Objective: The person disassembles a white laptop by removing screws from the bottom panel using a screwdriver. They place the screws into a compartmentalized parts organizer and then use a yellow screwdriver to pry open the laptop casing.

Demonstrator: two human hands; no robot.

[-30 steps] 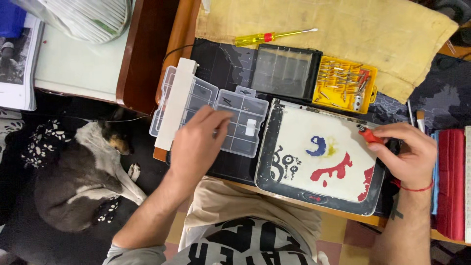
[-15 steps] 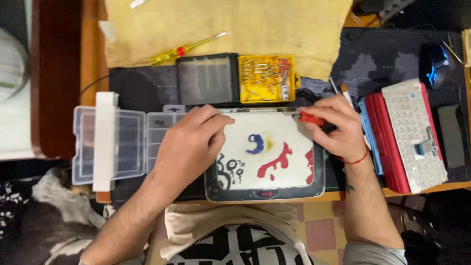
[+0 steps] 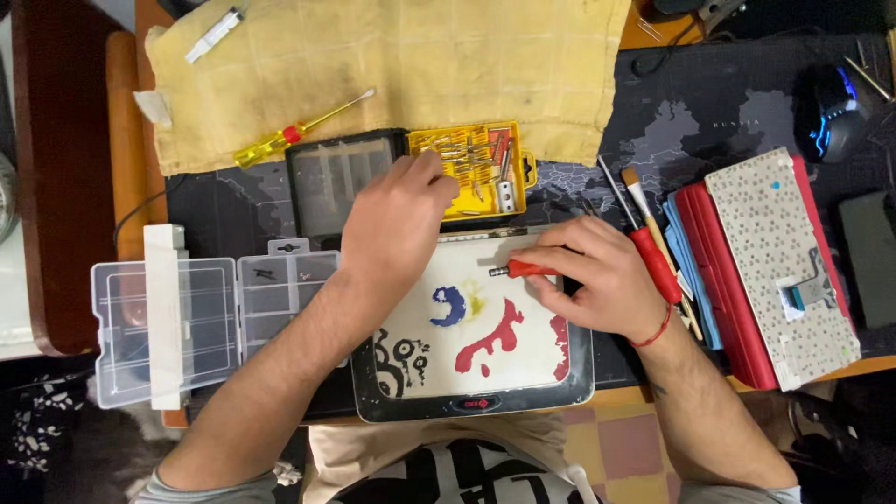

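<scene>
Over dark desk mat (image 3: 709,121), right hand (image 3: 597,280) pinching red-handled driver (image 3: 525,271) atop white painted tablet back (image 3: 485,327), left hand (image 3: 397,224) fingertips curled, grip unclear, into yellow bit case (image 3: 471,168): likely spilling bits if nudged.

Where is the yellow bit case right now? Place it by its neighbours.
In the head view, the yellow bit case lies open at top centre, on the lower edge of the tan cloth, just above the tablet. The left hand reaches into it.
</scene>
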